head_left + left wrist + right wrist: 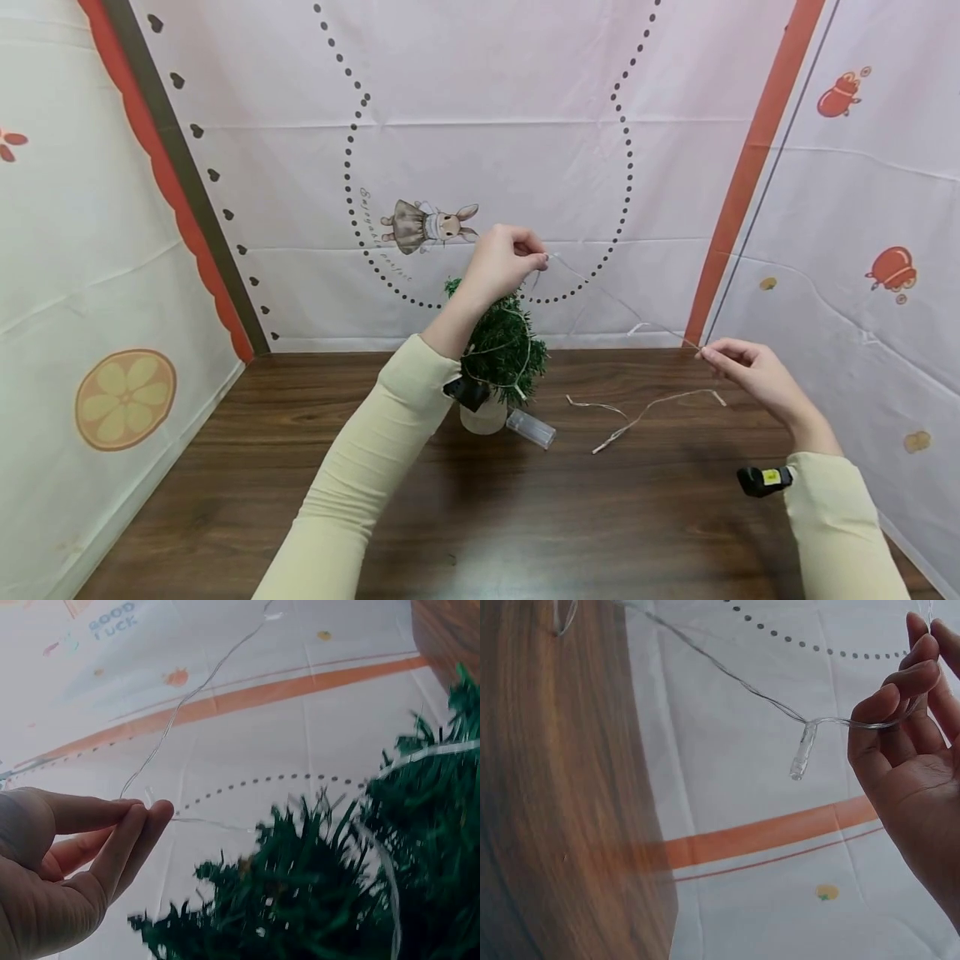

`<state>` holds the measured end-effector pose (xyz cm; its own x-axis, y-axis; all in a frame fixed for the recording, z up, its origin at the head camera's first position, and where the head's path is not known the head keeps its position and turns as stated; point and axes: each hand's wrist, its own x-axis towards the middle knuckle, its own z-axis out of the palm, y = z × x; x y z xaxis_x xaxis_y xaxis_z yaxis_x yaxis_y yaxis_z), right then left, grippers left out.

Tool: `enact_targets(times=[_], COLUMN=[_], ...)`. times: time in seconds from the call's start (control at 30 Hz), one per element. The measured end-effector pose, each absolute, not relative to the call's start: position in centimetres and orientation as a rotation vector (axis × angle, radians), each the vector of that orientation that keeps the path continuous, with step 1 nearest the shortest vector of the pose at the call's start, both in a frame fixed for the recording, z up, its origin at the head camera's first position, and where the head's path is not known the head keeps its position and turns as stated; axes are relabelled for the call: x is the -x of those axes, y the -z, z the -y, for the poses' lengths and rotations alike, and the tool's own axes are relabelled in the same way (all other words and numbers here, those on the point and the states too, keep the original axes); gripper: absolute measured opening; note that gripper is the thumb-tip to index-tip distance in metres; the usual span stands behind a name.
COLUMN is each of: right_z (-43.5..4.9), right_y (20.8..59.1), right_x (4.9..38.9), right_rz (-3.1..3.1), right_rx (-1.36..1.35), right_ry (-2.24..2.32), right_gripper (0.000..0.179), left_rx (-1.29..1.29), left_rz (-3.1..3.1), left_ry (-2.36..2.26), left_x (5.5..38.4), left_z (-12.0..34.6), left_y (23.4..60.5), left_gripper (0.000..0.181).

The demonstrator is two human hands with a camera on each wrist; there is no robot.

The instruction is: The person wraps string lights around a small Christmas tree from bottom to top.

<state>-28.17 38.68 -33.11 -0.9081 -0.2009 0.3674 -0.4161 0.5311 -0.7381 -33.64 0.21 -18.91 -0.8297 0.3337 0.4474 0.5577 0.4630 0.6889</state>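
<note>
A string of clear fairy lights (615, 300) stretches through the air between both hands. My left hand (506, 260) pinches it just above the top of a small green artificial Christmas tree (517, 354). In the left wrist view, the wire (174, 712) runs up from the thumb and fingertips, and another length crosses to the tree. Parts of the string wind round the branches. Over at the right, my right hand (753, 375) pinches the string between thumb and finger. A clear bulb (802, 752) dangles from the wire beside that hand in the right wrist view.
The tree's pale round base (483, 418) stands on the brown wooden table (600, 517). Beside it lies a clear plastic battery box (532, 428). The loose tail of the light string (637, 417) lies on the table. Printed cloth (480, 167) hangs behind and at both sides.
</note>
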Motion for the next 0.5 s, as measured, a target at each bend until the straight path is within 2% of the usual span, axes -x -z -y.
enact_targets(times=[0.5], right_z=[-36.0], right_y=[31.5], right_x=[29.3], right_rz=[2.474], right_rx=[-0.44], right_ry=[-1.363], right_gripper=[0.021], left_rx=[0.738], left_rz=[2.497], left_ry=[1.273], left_x=[36.3], left_z=[2.7], left_y=[18.4], left_gripper=[0.01])
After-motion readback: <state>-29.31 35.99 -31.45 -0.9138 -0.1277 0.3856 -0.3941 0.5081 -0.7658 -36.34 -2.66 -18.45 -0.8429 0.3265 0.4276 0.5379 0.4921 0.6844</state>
